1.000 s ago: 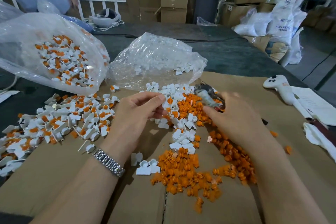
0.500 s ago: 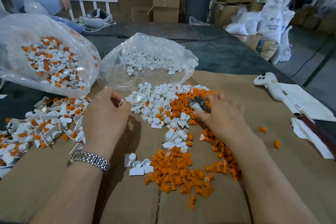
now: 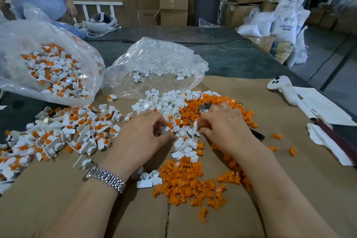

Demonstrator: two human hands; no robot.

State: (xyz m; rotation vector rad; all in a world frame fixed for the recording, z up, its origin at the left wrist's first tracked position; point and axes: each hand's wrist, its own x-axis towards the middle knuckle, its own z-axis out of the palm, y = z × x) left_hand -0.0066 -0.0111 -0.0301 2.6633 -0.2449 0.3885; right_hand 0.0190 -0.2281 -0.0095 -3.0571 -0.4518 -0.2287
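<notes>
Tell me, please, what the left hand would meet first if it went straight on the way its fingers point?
Most likely the loose white plastic caps heaped just ahead of the left hand; beyond them comes the right hand gripping a dark metal tool, though depth is unclear.

"ABS RESI…", last letters folded away, on white sack, far right

Bright even daylight, soft shadows under arms, bag glare, wide-angle edge bending
</notes>
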